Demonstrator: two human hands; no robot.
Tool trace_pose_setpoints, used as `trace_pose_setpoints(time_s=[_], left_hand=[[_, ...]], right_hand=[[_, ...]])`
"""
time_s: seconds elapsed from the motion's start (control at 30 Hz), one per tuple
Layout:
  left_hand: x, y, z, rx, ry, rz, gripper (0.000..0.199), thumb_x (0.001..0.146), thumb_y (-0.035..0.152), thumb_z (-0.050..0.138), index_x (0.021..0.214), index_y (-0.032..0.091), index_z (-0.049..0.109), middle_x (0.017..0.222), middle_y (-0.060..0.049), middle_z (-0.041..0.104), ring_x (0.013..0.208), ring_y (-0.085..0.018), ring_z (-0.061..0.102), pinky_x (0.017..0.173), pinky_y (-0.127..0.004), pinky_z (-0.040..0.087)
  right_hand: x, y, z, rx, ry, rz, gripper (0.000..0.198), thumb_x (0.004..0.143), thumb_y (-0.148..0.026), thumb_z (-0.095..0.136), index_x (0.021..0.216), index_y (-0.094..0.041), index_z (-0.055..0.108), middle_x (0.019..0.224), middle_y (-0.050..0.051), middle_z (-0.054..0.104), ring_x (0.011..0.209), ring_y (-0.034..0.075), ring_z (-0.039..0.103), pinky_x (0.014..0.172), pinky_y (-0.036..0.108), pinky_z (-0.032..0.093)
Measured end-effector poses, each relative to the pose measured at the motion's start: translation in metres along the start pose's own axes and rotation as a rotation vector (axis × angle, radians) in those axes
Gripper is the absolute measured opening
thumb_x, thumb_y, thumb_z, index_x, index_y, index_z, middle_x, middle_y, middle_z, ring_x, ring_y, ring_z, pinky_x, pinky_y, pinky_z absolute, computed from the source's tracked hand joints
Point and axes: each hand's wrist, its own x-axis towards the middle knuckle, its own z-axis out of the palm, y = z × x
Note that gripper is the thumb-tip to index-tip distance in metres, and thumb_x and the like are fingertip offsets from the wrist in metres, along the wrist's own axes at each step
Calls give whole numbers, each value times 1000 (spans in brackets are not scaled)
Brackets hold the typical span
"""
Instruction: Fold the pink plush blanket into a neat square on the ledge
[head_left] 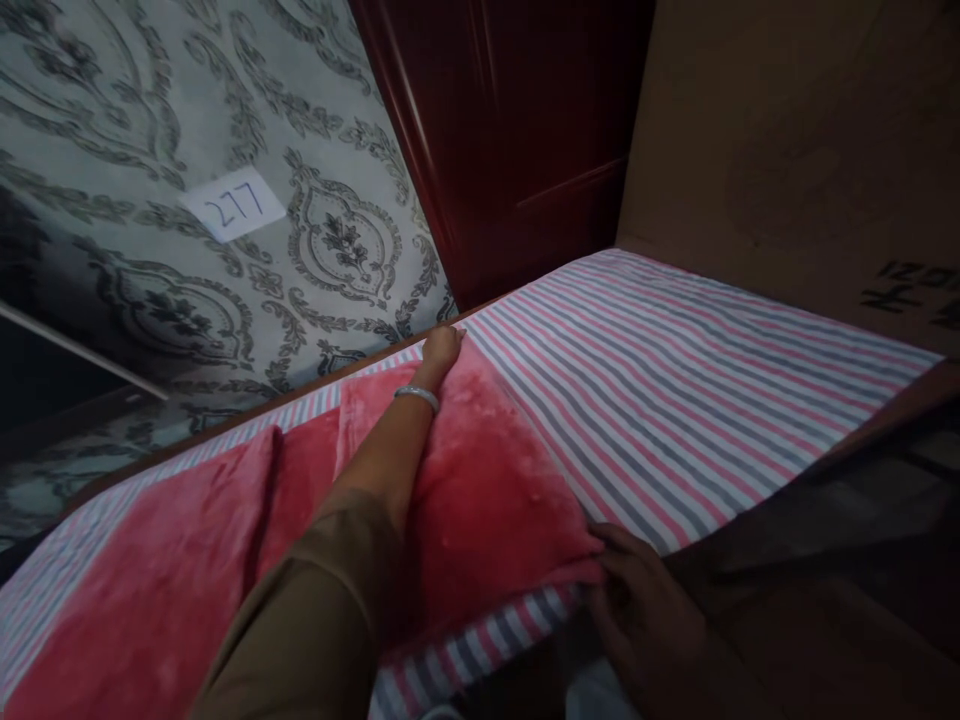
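Observation:
A red fleece blanket lies partly folded on a striped sheet. My left hand, with a bracelet on its wrist, reaches across it and is closed on the blanket's far corner near the wall. At the near right corner my right hand pinches the blanket's edge between thumb and fingers; this hand is in shadow. Further left, another folded layer of the blanket ends in a raised edge. My left forearm and brown sleeve hide part of its middle.
Behind the bed edge stands a patterned wall with a paper marked 277. A dark red glossy panel rises at the back, and a large cardboard box stands at the right. A dark screen-like object is at the left.

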Motion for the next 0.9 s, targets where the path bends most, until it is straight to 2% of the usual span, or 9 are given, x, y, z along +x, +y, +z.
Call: trace_pose_setpoints(time_s=[0.13,0.27,0.43,0.5,0.63,0.77,0.9], left_hand=[[2,1,3,-26,-38,15,42,99,35,42,107,8,72,120,-23,69,116,-30,63,97,-34,45],[3,-10,-15,-74,-115,52,51,101,43,35,112,8,71,118,-20,70,111,-27,65,93,-30,46],[-10,-42,-36,-94,-226,62,45,94,50,50,95,12,74,94,-11,75,88,-23,69,79,-27,49],[-16,-51,-35,-80,-196,69,42,94,47,50,93,13,74,89,-10,75,85,-23,68,77,-28,48],[-23,-58,-19,-53,-66,81,40,97,41,44,103,14,72,103,-13,74,98,-23,65,87,-29,46],[-20,-65,-15,-56,-125,102,43,94,49,49,94,13,72,100,-14,74,95,-22,66,85,-28,46],[-24,-93,-37,-67,-210,93,43,91,52,50,88,14,71,94,-10,74,88,-22,65,79,-28,46]], right_hand=[[4,-3,-3,0,15,-11,15,90,-24,52,96,-29,65,107,5,72,88,20,71,66,30,58],[9,-6,-6,-6,-7,-16,13,89,-23,55,99,-27,63,105,4,71,86,19,71,67,29,57],[11,-8,-5,16,50,23,11,91,-24,53,97,-26,61,101,5,70,86,19,69,66,28,55],[10,-8,-4,9,53,7,9,91,-25,53,97,-27,60,100,4,70,84,18,69,64,28,54],[6,-2,1,1,78,-25,9,90,-28,53,95,-27,61,98,4,69,81,18,68,60,27,52],[2,3,3,-4,77,-26,12,91,-29,52,96,-26,63,100,5,69,82,18,68,61,28,52],[2,7,2,-32,48,-47,15,94,-33,51,98,-24,62,102,5,69,82,17,68,65,27,52]])
